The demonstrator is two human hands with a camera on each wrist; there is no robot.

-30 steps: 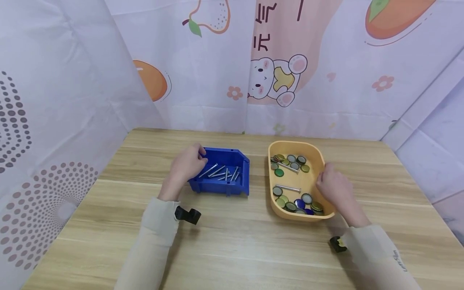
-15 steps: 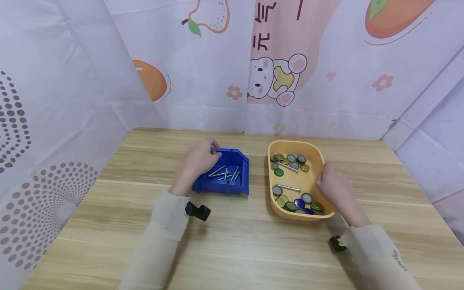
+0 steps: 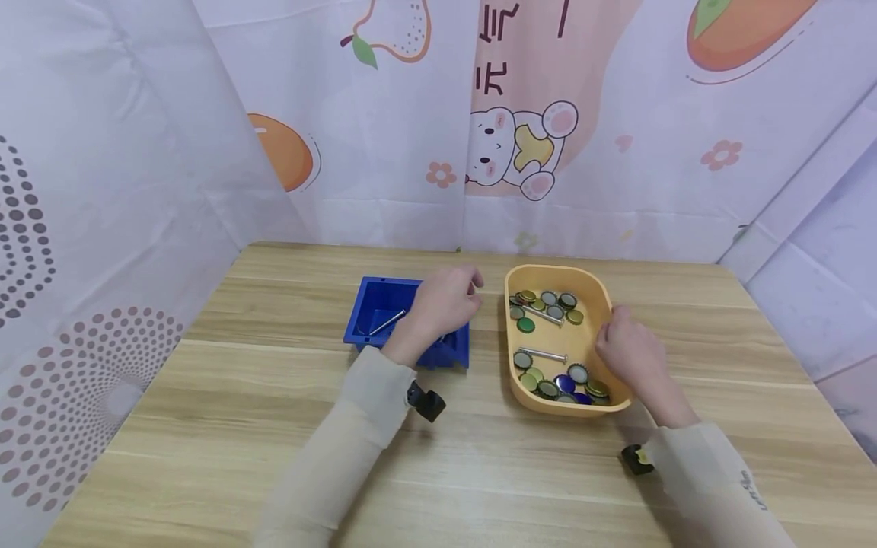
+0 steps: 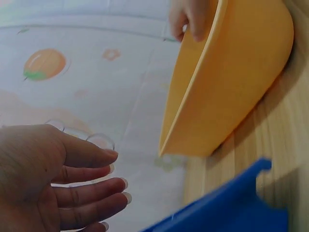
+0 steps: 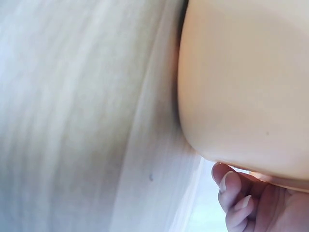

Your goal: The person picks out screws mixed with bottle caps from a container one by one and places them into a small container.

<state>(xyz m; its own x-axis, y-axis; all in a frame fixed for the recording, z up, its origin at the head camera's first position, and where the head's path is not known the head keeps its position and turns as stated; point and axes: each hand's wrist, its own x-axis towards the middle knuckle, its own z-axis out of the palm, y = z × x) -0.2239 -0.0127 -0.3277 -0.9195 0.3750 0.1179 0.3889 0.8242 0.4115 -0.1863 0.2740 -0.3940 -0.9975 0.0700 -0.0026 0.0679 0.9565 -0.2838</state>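
My left hand [image 3: 445, 304] passes above the right part of a blue plastic bin [image 3: 373, 299], its fingers loosely bent. In the left wrist view nothing lies between thumb and fingers. One long silver bolt [image 3: 387, 323] shows in the bin; my hand and wrist cover most of the others. To the right sits a yellow tray [image 3: 582, 346] with several bottle caps, among them a green cap [image 3: 525, 325] and a blue cap [image 3: 565, 383]. Two long bolts lie there, the nearer bolt [image 3: 543, 355] alone mid-tray. My right hand [image 3: 633, 346] grips the tray's right rim, fingers curled over it.
Both containers stand on a wood-grain table [image 3: 479, 472], with a narrow gap between them. A printed curtain [image 3: 384, 152] hangs right behind the table's back edge. Each wrist carries a small black mount, such as the left mount [image 3: 426, 401].
My left hand has moved right from the blue bin's left end, across the bin, towards the yellow tray. The right hand and tray have stayed in place.
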